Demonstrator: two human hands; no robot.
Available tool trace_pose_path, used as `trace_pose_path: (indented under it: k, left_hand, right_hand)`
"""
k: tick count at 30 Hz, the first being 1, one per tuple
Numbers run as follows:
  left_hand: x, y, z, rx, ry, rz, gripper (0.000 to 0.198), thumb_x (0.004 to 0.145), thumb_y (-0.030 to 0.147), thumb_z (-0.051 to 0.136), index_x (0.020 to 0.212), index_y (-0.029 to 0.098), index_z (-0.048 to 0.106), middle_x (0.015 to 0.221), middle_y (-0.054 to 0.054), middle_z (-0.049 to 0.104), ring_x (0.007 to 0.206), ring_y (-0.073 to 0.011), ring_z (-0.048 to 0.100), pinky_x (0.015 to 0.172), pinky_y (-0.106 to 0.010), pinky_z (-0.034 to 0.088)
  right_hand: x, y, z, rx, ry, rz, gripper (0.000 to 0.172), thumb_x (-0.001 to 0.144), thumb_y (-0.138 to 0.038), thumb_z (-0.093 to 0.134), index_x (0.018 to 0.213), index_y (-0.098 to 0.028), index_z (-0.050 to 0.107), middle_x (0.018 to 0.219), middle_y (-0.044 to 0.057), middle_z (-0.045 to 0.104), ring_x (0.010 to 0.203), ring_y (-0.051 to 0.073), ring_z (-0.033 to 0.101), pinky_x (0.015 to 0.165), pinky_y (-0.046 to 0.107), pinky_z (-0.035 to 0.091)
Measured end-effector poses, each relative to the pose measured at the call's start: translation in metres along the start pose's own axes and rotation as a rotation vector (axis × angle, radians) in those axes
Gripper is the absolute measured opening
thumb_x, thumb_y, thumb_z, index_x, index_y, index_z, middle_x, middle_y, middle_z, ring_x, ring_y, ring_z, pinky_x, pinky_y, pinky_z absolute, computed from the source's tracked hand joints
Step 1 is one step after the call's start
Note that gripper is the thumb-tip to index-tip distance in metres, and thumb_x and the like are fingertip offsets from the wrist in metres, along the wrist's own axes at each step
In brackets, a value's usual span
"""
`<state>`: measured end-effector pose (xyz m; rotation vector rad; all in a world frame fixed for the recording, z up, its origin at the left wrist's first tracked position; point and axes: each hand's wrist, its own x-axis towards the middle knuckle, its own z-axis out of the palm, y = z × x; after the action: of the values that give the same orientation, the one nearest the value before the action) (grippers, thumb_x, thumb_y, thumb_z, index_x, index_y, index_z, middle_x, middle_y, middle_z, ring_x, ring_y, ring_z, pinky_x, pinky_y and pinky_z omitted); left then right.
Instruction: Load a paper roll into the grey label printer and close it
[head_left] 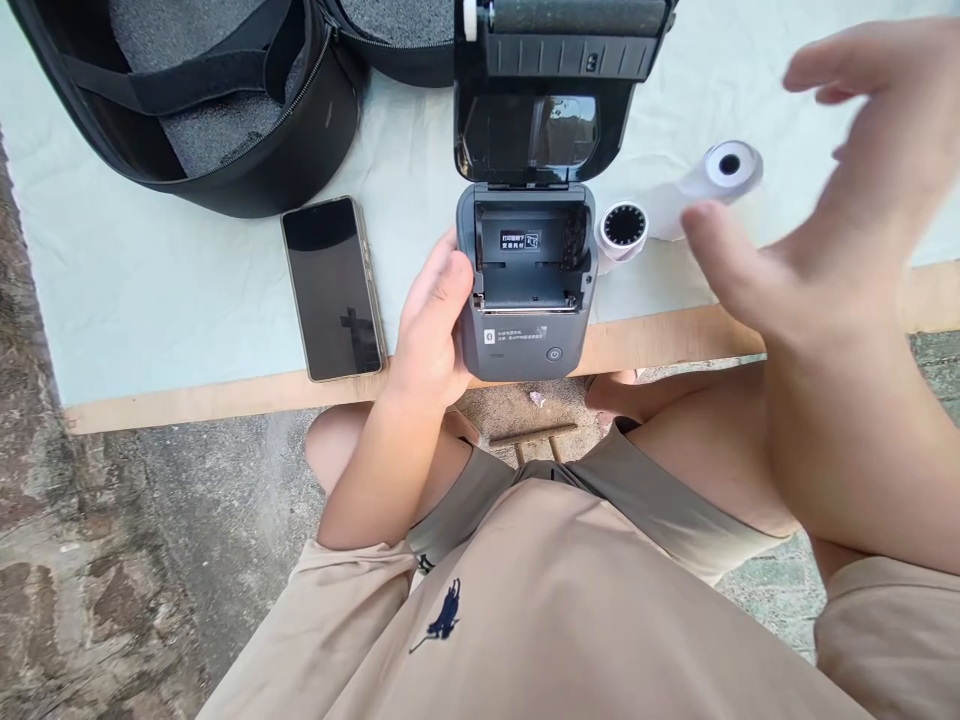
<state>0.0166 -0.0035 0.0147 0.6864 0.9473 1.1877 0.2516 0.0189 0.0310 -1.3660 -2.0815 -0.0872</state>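
A small grey label printer (525, 330) sits at the table's near edge with its black lid (547, 100) swung up, showing an empty paper bay. My left hand (431, 320) grips the printer's left side, fingers wrapped against it. My right hand (825, 200) hovers in the air to the right, close to the camera, fingers spread and holding nothing. Two white paper rolls lie just right of the printer: a small one (622, 228) touching its side and a larger one (724, 170) farther back, partly behind my right thumb.
A dark-screened phone (334, 290) lies flat left of the printer. An open black zip case (210, 100) with grey foam stands at the back left. The table has a pale cloth (150, 280) and a wooden front edge (225, 400). Below are my knees and stone ground.
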Motion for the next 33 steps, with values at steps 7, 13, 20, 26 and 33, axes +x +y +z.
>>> trace_pose_path:
  k: [7,13,20,26,33]
  left_hand:
    - [0.002,0.003,-0.015,-0.118,-0.082,-0.002,0.033,0.096,0.044,0.040,0.104,0.029,0.068,0.121,-0.003,0.072,0.154,-0.0256,0.027,0.121,-0.046,0.038]
    - [0.001,0.003,-0.017,-0.094,-0.097,-0.013,0.033,0.094,0.048,0.042,0.110,0.036,0.068,0.120,0.002,0.074,0.157,-0.0252,0.018,0.123,-0.048,0.036]
    - [0.001,0.002,-0.018,-0.183,-0.095,0.014,0.034,0.096,0.043,0.041,0.112,0.031,0.068,0.122,0.001,0.073,0.156,-0.0264,0.023,0.124,-0.048,0.035]
    - [0.000,0.005,-0.017,-0.144,-0.057,-0.026,0.042,0.096,0.055,0.037,0.103,0.033,0.072,0.130,0.005,0.070,0.154,-0.0270,0.026,0.121,-0.046,0.039]
    - [0.001,0.005,-0.017,-0.111,-0.039,-0.055,0.043,0.093,0.059,0.036,0.108,0.035,0.069,0.124,0.003,0.072,0.156,-0.0254,0.021,0.121,-0.051,0.039]
  right_hand:
    - [-0.008,-0.044,0.015,0.037,-0.213,0.059,0.047,0.084,-0.035,0.061,0.128,-0.024,0.050,0.122,0.013,0.056,0.072,0.015,0.060,0.058,0.032,0.048]
    - [-0.004,-0.047,0.030,0.057,-0.265,0.121,0.038,0.085,-0.019,0.055,0.121,-0.033,0.059,0.107,0.003,0.064,0.071,0.014,0.061,0.061,0.030,0.048]
    - [-0.003,-0.051,0.027,0.933,-0.067,0.478,0.035,0.077,-0.028,0.076,0.104,-0.029,0.055,0.092,-0.001,0.066,0.058,0.009,0.056,0.048,0.025,0.043]
    - [-0.002,-0.050,0.033,1.220,-0.164,0.611,0.023,0.080,-0.034,0.066,0.100,-0.029,0.054,0.092,-0.003,0.067,0.088,0.015,0.067,0.068,0.031,0.056]
    - [-0.001,-0.049,0.026,1.425,-0.420,0.783,0.034,0.084,-0.049,0.056,0.111,-0.029,0.057,0.118,0.003,0.065,0.108,0.022,0.066,0.069,0.036,0.061]
